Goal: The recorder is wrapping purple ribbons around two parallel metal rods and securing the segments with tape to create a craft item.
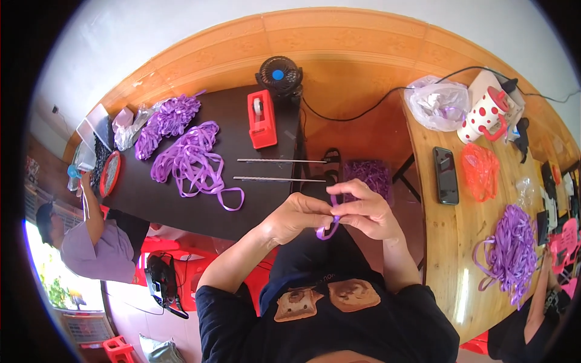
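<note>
The left hand (pixel 293 216) and the right hand (pixel 370 213) pinch one ribbon (pixel 322 234).
The ribbon is up in the air, over the lap (pixel 321 259) and near the edge of the dark desk (pixel 230 109); its low end bends into a small loop. On each hand, the thumb and fingers are pressed together on it, and the two hands are very close. To do this well, it should help to pinch softly but firmly, keep it flat, and let one hand hold while the other moves. Two rods (pixel 266 160) lie beside a heap (pixel 193 163) of more purple ribbon.
</note>
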A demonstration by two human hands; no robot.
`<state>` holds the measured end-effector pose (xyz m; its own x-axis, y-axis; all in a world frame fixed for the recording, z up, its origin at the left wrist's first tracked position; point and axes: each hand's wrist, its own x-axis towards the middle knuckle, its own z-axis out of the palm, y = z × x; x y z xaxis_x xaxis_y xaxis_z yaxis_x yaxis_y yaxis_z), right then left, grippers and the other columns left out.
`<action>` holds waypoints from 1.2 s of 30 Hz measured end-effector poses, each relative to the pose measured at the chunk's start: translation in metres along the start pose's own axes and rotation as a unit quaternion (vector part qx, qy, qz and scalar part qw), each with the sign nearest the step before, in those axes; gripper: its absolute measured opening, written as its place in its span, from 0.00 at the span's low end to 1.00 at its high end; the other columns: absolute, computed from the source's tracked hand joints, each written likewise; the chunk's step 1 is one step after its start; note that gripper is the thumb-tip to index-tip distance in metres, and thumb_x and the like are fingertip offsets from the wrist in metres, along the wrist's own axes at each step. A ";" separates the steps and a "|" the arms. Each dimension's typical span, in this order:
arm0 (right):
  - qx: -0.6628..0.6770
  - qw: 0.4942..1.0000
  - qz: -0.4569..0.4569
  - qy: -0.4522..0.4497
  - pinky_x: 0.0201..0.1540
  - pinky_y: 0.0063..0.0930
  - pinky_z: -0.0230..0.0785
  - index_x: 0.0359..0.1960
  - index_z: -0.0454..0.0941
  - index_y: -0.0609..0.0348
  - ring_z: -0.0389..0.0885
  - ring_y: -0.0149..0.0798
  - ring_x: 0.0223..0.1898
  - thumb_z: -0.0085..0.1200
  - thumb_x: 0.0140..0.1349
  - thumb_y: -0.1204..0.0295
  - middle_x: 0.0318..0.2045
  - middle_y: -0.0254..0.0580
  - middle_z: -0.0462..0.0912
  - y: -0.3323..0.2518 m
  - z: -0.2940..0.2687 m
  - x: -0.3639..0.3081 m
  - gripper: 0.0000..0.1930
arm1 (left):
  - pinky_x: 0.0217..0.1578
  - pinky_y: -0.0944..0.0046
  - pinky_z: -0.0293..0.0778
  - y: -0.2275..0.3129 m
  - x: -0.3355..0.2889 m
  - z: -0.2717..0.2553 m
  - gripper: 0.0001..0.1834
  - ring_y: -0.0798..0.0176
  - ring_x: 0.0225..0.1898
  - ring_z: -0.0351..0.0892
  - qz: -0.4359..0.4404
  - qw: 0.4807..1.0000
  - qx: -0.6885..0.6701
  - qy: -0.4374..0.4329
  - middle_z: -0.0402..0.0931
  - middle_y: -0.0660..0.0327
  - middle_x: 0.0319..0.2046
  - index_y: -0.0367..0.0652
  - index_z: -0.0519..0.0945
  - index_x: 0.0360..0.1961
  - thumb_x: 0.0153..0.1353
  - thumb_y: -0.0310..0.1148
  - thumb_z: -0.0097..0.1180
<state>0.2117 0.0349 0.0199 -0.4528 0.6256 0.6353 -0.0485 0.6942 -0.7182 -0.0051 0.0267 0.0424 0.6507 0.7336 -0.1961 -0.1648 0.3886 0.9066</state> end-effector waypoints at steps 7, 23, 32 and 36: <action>-0.079 0.996 0.007 -0.044 0.45 0.34 0.57 0.34 0.82 0.51 0.74 0.40 0.41 0.63 0.47 0.75 0.46 0.40 0.78 -0.005 0.007 -0.001 0.10 | 0.32 0.70 0.72 -0.010 -0.007 -0.014 0.09 0.69 0.28 0.76 -0.038 0.999 -0.010 0.007 0.79 0.59 0.27 0.30 0.81 0.38 0.56 0.23 0.60; -0.169 0.985 -0.039 -0.016 0.38 0.29 0.58 0.29 0.79 0.56 0.76 0.33 0.32 0.61 0.43 0.78 0.29 0.30 0.79 -0.007 0.017 -0.001 0.09 | 0.23 0.72 0.68 -0.022 -0.013 0.001 0.06 0.73 0.22 0.72 0.048 0.988 0.138 0.055 0.74 0.62 0.23 0.30 0.80 0.28 0.60 0.22 0.54; -0.167 0.986 0.019 0.010 0.37 0.30 0.59 0.33 0.78 0.55 0.76 0.35 0.29 0.64 0.41 0.79 0.28 0.32 0.79 -0.006 0.024 -0.005 0.14 | 0.23 0.69 0.68 -0.031 -0.011 0.008 0.05 0.70 0.22 0.73 0.208 0.910 0.330 0.139 0.73 0.60 0.22 0.30 0.79 0.31 0.58 0.23 0.57; -0.184 0.982 0.025 0.027 0.37 0.29 0.59 0.33 0.78 0.56 0.77 0.34 0.30 0.66 0.39 0.79 0.28 0.31 0.79 0.007 0.028 -0.016 0.16 | 0.23 0.73 0.68 -0.051 -0.015 0.014 0.07 0.75 0.23 0.72 0.115 0.965 0.176 0.158 0.74 0.63 0.25 0.30 0.80 0.36 0.61 0.25 0.55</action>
<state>0.1936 0.0199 -0.0038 -0.3975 0.6738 0.6229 0.3033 0.7371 -0.6038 0.0036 -0.0123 0.0039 0.3598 0.9326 -0.0280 0.0207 0.0221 0.9995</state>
